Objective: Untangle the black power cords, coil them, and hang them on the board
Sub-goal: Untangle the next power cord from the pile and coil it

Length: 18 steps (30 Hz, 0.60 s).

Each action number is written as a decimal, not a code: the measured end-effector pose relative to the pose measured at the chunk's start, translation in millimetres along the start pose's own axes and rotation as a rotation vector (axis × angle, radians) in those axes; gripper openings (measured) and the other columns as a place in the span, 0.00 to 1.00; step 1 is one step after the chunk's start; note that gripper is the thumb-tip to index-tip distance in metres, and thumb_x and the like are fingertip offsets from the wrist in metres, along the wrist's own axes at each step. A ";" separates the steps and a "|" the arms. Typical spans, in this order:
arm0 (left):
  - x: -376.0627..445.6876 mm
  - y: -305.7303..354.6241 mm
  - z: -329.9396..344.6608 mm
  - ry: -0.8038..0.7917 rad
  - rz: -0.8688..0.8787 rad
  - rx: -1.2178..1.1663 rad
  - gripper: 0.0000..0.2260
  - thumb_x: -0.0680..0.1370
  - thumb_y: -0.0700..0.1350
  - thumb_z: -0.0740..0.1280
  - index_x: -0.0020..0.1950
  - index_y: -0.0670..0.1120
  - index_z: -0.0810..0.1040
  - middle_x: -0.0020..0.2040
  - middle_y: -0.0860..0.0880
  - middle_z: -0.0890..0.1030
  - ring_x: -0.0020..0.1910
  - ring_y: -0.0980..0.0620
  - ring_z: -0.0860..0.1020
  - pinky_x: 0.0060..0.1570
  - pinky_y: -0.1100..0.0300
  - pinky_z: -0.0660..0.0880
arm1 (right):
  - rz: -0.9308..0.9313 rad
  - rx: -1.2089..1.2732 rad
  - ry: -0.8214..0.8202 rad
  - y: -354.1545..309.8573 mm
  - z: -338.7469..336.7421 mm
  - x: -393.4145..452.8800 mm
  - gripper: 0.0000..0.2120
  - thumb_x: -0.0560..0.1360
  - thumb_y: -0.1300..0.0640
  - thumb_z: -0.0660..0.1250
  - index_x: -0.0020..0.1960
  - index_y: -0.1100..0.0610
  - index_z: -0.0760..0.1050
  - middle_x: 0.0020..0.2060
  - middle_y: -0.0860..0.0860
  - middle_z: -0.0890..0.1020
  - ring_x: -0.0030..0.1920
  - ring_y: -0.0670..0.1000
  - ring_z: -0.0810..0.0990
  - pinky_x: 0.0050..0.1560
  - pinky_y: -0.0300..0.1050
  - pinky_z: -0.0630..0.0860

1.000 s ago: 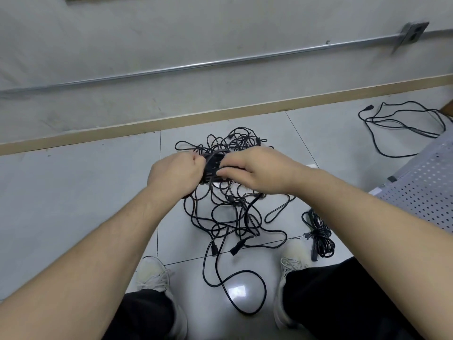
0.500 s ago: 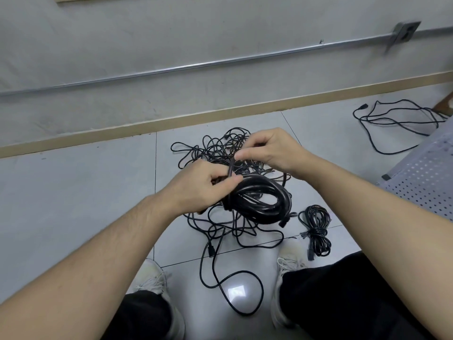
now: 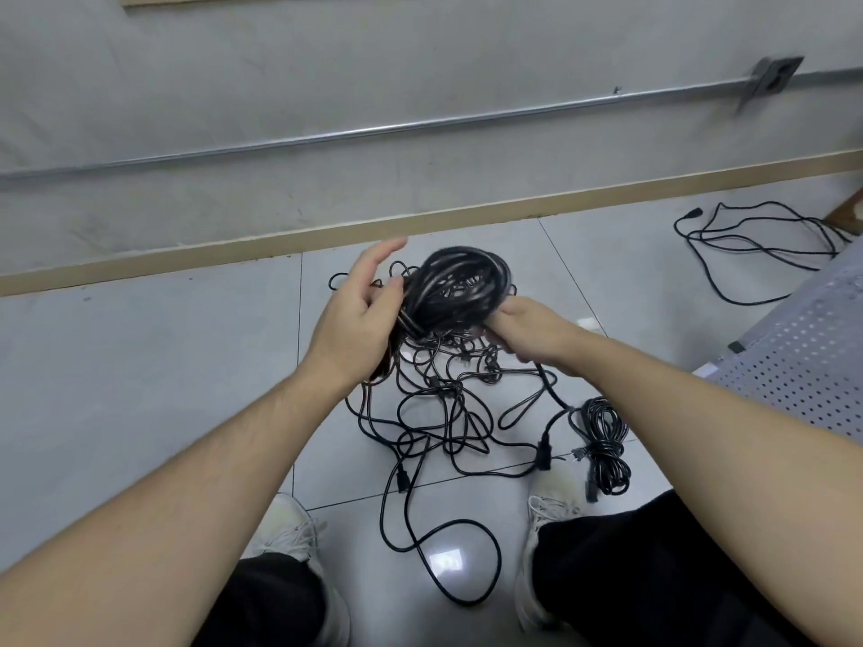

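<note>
Grey tiled floor lying under everything, pale wall behind. Right hand gripping lower edge of coiled cord, fingers curled round bundle, likely keeping loops together. Left hand bracing coil's left side, thumb pressing, fingers spreading loose. Tangled cords sprawling below coil. Finished bundle lying lower right of coil, perforated board further right. No readable writing showing.

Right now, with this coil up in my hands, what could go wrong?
The coil is held only at its lower edge by the right hand, while the left hand looks nearly open, so loops may spring loose. Its tail seems to run down into the tangled cords, so lifting could tighten knots.
</note>
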State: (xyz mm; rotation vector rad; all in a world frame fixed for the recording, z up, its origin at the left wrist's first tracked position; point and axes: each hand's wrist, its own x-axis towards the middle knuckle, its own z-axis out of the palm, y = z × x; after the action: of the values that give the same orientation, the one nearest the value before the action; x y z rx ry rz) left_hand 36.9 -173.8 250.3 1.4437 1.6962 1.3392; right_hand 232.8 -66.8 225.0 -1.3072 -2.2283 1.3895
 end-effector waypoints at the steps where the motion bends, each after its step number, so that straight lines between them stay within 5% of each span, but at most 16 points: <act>1: 2.6 -2.0 -2.1 0.044 -0.031 0.033 0.17 0.80 0.53 0.56 0.66 0.67 0.74 0.33 0.49 0.74 0.32 0.48 0.72 0.39 0.53 0.72 | -0.028 -0.048 -0.026 -4.2 3.9 -1.2 0.20 0.84 0.40 0.57 0.41 0.50 0.76 0.30 0.43 0.74 0.29 0.43 0.69 0.34 0.39 0.66; 4: 9.1 -7.4 -14.2 0.126 -0.139 0.188 0.21 0.79 0.55 0.52 0.67 0.62 0.78 0.53 0.57 0.84 0.55 0.54 0.80 0.61 0.51 0.76 | -0.127 -0.193 -0.065 -10.8 8.3 -2.4 0.16 0.84 0.42 0.58 0.45 0.49 0.78 0.33 0.44 0.77 0.32 0.39 0.73 0.41 0.39 0.70; 8: 11.1 -11.4 -23.2 0.102 -0.280 0.552 0.21 0.84 0.50 0.50 0.73 0.59 0.74 0.64 0.51 0.82 0.63 0.46 0.77 0.60 0.53 0.72 | -0.280 -0.401 -0.135 -25.9 8.0 -9.5 0.12 0.82 0.40 0.60 0.51 0.45 0.78 0.38 0.46 0.82 0.41 0.47 0.81 0.47 0.46 0.77; 12: 13.4 -9.2 -15.8 0.023 -0.265 0.803 0.18 0.84 0.47 0.49 0.61 0.50 0.78 0.51 0.46 0.83 0.49 0.42 0.77 0.46 0.53 0.70 | -0.443 -0.595 -0.131 -39.3 12.0 -14.6 0.11 0.84 0.45 0.59 0.55 0.49 0.78 0.34 0.43 0.78 0.36 0.42 0.76 0.40 0.44 0.70; 16: 10.5 -3.6 -5.2 -0.070 -0.163 0.985 0.14 0.83 0.48 0.49 0.51 0.48 0.73 0.38 0.50 0.77 0.41 0.43 0.74 0.41 0.53 0.66 | -0.439 -0.365 -0.031 -31.4 0.1 -13.7 0.18 0.76 0.34 0.60 0.55 0.42 0.81 0.46 0.41 0.85 0.47 0.45 0.83 0.52 0.50 0.79; 18: 8.0 -1.7 2.1 -0.150 -0.102 0.996 0.12 0.84 0.50 0.50 0.50 0.50 0.71 0.39 0.50 0.77 0.42 0.43 0.74 0.41 0.52 0.66 | -0.402 -0.202 0.011 -29.8 -6.2 -14.6 0.08 0.74 0.39 0.69 0.48 0.39 0.84 0.46 0.39 0.86 0.49 0.42 0.83 0.56 0.47 0.79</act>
State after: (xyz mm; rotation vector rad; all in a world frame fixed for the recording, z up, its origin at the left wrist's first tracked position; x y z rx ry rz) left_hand 35.8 -165.5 249.6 1.8308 2.4191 0.2527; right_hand 227.9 -79.0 256.1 -0.8442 -2.4961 1.0330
